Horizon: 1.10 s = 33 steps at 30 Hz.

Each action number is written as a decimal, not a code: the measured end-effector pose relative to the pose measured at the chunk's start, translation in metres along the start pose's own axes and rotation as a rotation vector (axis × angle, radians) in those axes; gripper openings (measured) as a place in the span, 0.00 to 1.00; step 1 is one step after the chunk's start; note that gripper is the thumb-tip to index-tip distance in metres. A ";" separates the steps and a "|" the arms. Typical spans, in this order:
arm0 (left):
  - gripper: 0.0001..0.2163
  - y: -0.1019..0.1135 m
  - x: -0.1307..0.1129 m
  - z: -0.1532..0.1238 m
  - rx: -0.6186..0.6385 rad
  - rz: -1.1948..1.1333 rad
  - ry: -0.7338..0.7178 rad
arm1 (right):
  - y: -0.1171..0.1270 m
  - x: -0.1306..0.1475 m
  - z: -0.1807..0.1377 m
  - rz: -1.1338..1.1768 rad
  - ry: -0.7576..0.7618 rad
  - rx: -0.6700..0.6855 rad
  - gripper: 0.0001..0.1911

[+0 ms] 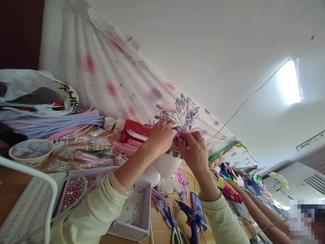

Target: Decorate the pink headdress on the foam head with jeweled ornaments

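Note:
A beaded headdress [180, 114] with white pearls, lilac petals and teal gems sits on a white mannequin head [167, 165]. Both my hands are raised to its front. My left hand [162, 136] is closed, its fingertips pressed onto the left side of the lilac flower [183, 130]. From the right, my right hand [195, 149], with a ring on one finger, pinches the same flower between thumb and fingers. The exact spot between my fingertips is partly hidden. Below the right forearm lie a blue glue gun [191, 217], a phone [198, 205] and scissors [175, 227].
A box [146, 206] of pearls and red gems stands under my left arm. Beyond it are a red basket [132, 130], paper cups [110, 123], pipe cleaners [61, 123] and a bowl [30, 159]. A white curved bar [52, 189] crosses the left. Another person's arms [259, 205] are at right.

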State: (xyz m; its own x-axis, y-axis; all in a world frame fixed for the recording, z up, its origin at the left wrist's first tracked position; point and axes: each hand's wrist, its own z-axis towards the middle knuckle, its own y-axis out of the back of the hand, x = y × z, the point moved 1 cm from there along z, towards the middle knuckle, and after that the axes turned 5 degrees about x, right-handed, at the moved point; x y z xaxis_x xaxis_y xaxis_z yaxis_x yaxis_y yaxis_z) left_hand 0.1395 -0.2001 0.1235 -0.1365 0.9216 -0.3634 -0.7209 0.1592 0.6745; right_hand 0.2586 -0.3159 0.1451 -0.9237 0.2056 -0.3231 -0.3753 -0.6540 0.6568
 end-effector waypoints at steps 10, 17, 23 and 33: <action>0.12 -0.027 0.004 -0.033 -0.363 0.005 0.012 | 0.001 -0.001 0.000 0.115 -0.094 -0.096 0.05; 0.13 -0.039 -0.003 -0.028 -0.285 0.043 0.063 | 0.005 -0.002 0.005 0.232 -0.145 -0.069 0.05; 0.10 -0.036 0.001 -0.026 -0.298 0.080 0.016 | 0.004 -0.005 0.005 0.272 -0.158 -0.060 0.05; 0.09 -0.042 -0.004 -0.011 -0.370 0.029 0.079 | 0.005 -0.005 0.006 0.301 -0.171 -0.041 0.05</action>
State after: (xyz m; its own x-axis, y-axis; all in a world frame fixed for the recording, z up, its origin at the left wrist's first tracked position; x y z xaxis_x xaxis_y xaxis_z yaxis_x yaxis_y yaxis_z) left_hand 0.1629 -0.2147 0.0892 -0.2020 0.8912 -0.4062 -0.9106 -0.0182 0.4128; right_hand 0.2607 -0.3163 0.1542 -0.9933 0.1157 0.0024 -0.0836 -0.7317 0.6765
